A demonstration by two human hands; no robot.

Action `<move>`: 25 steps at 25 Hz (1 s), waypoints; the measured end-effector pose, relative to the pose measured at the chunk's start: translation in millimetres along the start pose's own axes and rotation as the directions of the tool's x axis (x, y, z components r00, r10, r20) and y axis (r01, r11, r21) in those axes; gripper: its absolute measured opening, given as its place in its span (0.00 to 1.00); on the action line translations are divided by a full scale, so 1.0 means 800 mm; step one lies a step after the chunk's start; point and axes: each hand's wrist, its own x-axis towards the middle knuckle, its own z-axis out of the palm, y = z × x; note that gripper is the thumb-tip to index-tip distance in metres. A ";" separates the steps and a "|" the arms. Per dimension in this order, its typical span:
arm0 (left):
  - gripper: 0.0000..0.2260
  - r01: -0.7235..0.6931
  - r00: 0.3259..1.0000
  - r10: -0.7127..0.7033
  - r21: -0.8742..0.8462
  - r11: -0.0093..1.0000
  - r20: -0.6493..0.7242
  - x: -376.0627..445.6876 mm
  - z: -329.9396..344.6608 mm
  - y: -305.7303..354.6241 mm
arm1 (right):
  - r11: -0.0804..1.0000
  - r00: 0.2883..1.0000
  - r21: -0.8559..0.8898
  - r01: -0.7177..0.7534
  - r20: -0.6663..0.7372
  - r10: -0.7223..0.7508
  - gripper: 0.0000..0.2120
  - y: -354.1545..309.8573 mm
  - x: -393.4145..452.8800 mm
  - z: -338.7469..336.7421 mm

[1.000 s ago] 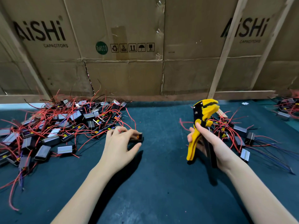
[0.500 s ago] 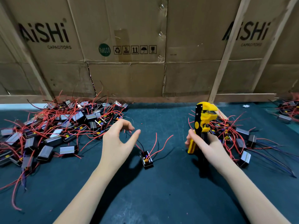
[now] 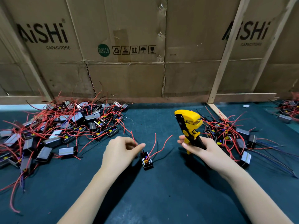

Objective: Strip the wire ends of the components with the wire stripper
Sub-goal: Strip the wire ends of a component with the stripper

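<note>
Left hand: your left hand (image 3: 120, 150) hovers just above the mat, thumb and forefinger pinched on a red wire (image 3: 134, 139) that rises from the single component; the other fingers are curled.
Right hand: your right hand (image 3: 204, 150) is wrapped round the handles of the wire stripper (image 3: 188, 126) and holds it upright, clear of the mat.
Wire stripper: yellow and black, its head uppermost and turned to your right; the notch in the head faces the right-hand pile.
Component in work: one small black open-topped component (image 3: 146, 161) stands on the mat between your hands, just beside your left thumb; several red leads (image 3: 159, 145) curve up and to the right from it, and a black lead trails along the mat.
Left pile: a large heap of components (image 3: 56, 131) with tangled red wires lies to your left, near the cardboard wall.
Right pile: a smaller heap (image 3: 226, 135) with red, black and blue wires lies behind and to the right of your right hand.
Work surface: a dark green mat (image 3: 161, 199).
Background: flattened cardboard cartons (image 3: 129, 70) printed "AiSHi CAPACITORS", with light wooden battens (image 3: 226, 62) across them.
</note>
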 end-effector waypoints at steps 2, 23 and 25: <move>0.02 -0.034 0.998 0.042 -0.175 0.984 0.041 -0.001 0.010 0.006 | 1.000 1.000 0.028 -0.012 -0.027 0.012 0.16 -0.002 -0.001 0.002; 0.10 -0.062 0.929 0.312 -0.744 0.665 0.201 -0.004 0.021 0.015 | 0.490 0.840 -0.869 -0.065 -0.313 -0.444 0.19 0.009 0.000 0.001; 0.09 -0.073 0.911 0.345 -0.733 0.676 0.228 -0.006 0.021 0.016 | 0.366 0.855 -0.923 -0.116 -0.280 -0.437 0.20 0.013 0.001 0.004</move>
